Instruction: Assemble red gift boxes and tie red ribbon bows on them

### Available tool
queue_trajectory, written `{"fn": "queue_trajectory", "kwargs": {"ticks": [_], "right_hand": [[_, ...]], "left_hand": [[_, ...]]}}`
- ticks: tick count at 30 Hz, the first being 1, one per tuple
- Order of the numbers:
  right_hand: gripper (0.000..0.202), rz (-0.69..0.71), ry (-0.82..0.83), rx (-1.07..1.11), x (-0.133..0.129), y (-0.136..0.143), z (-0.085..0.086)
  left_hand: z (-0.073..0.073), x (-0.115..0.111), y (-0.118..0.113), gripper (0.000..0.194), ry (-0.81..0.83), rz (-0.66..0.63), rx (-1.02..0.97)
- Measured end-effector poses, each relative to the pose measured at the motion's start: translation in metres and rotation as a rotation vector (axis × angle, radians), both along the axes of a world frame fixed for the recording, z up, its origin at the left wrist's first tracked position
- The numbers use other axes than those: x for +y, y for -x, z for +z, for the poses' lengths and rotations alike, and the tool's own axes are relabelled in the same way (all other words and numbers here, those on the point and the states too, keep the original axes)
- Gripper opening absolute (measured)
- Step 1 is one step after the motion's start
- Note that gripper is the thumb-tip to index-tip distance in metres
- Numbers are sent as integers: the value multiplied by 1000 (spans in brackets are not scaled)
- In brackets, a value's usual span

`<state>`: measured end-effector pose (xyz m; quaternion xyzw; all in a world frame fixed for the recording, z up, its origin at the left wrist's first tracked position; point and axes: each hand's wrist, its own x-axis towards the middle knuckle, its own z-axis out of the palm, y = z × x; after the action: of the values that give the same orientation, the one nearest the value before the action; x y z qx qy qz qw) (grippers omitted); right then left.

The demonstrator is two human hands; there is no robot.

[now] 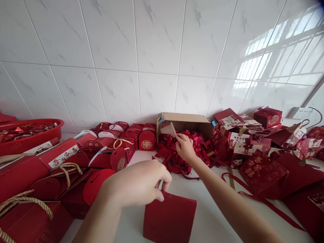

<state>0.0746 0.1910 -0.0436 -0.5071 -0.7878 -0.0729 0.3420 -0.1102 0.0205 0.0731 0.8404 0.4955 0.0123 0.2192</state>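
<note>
Red box point(170, 217) beneath your left hand point(139, 182), its top edge pinched there, your right hand point(186, 147) farther off, over ribbons point(174, 166), grip hard to tell

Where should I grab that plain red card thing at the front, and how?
Probably by the top edge of the red card, near its right corner, coming from above: thumb in front, fingers behind. That edge looks thin and that corner is uncovered, while the left grip already has the edge's other end.
</note>
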Motion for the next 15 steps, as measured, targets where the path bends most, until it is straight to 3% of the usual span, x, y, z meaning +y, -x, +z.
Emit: {"fn": "queue_trajectory", "kwargs": {"ticks": [4,6,9,13,15], "right_hand": [[38,127,-120,6,-43,-50,8],[35,261,-193,90,-66,-78,7],[33,324,-172,267,-100,-110,5],[46,267,-298,376,-146,-115,3],[56,334,-394,310,-163,-109,-1]], "left_hand": [[-2,0,0,8,-41,1,2],[-4,4,-3,9,-123,10,15],[-11,16,-17,16,-277,14,11],[-22,37,-46,16,-355,8,-182],[-27,46,-57,11,-324,11,-278]]}}
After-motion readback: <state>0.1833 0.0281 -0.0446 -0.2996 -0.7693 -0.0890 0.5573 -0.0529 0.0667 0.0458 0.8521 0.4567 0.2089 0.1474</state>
